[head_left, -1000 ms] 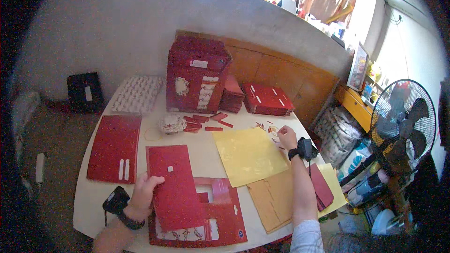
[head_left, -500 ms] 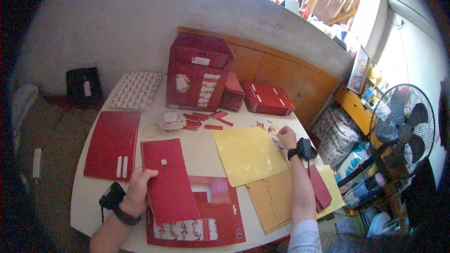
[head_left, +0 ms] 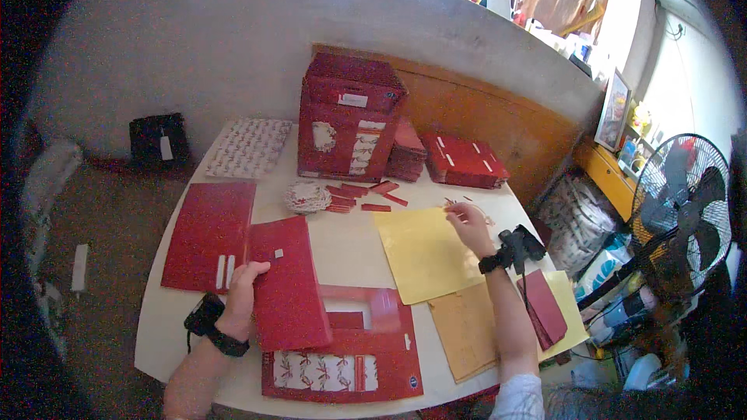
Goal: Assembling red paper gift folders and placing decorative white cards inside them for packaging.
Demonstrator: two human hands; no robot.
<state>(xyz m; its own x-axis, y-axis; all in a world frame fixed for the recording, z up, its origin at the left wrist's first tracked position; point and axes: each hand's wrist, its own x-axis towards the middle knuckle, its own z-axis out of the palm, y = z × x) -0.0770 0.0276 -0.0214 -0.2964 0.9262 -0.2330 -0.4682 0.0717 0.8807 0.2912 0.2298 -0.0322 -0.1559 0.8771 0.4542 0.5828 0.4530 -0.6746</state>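
My left hand [head_left: 244,297] is closed round the left edge of a folded red cardboard piece [head_left: 289,295], thumb on top beside a small white square on its face. That piece is tilted above a flat red printed card [head_left: 397,365] with a cut-out window and a white patterned panel. Over the top right of a yellow sheet [head_left: 420,257], my right hand [head_left: 470,230] has its fingertips pinched together; what they hold, if anything, is too small to make out. Behind that hand lie small scraps [head_left: 471,204].
A tall red box [head_left: 346,136] stands at the back, with stacked red cards [head_left: 467,162] to its right. Red strips [head_left: 377,208] and a white round bundle [head_left: 307,197] lie mid-table. Red folders [head_left: 206,233] lie left, brown card [head_left: 463,334] right. A fan [head_left: 681,202] stands beyond the right edge.
My right hand has come back from the small scraps to the yellow sheet's top edge, fingers pinched. In my left hand, the red piece has tipped and risen slightly. The whole view has shifted.
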